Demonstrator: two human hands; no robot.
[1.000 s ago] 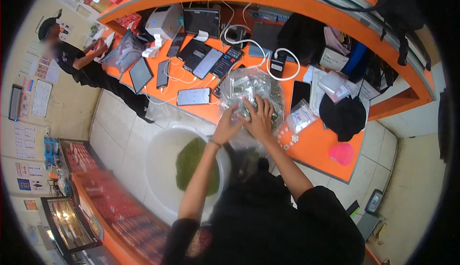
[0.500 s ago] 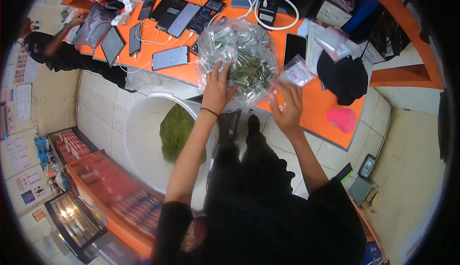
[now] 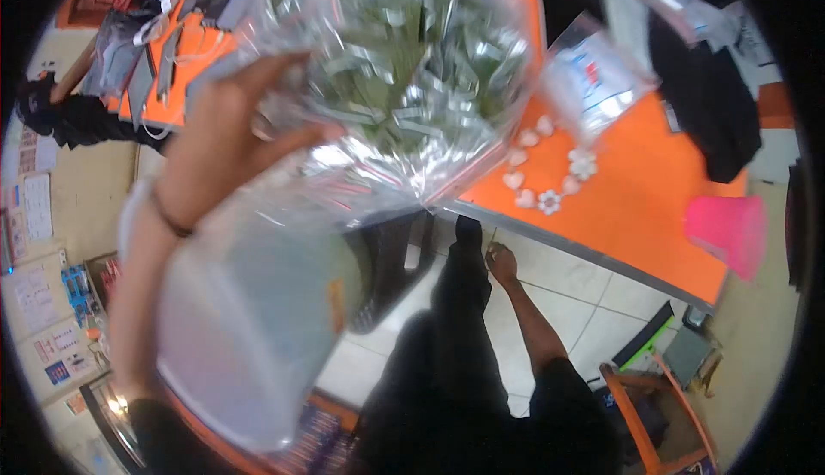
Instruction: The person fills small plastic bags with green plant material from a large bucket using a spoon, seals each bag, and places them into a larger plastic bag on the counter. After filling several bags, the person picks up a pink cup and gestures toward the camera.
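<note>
A large clear plastic bag point(image 3: 404, 179) full of small zip bags with green leafy contents lies on the orange table, close in front of me. My left hand point(image 3: 219, 144), a little blurred, is over the bag's left side, thumb and fingers apart, with a dark band at the wrist. My right hand point(image 3: 501, 264) hangs low beside my leg, below the table edge, its fingers curled in; what they hold, if anything, I cannot make out. A bracelet of pink hearts and white flowers point(image 3: 550, 166) rests on the table just right of the bag.
A whitish tub point(image 3: 249, 337) is at lower left. On the table are a small labelled zip bag point(image 3: 593, 80), a dark phone point(image 3: 571, 3), a black cloth item point(image 3: 705, 88) and a pink cup point(image 3: 726, 230). Another person point(image 3: 64, 114) is at far left.
My view has come closer to the bag. My right hand has dropped from the table's edge to beside my leg, uncovering the bracelet. My left hand has shifted to the bag's left side.
</note>
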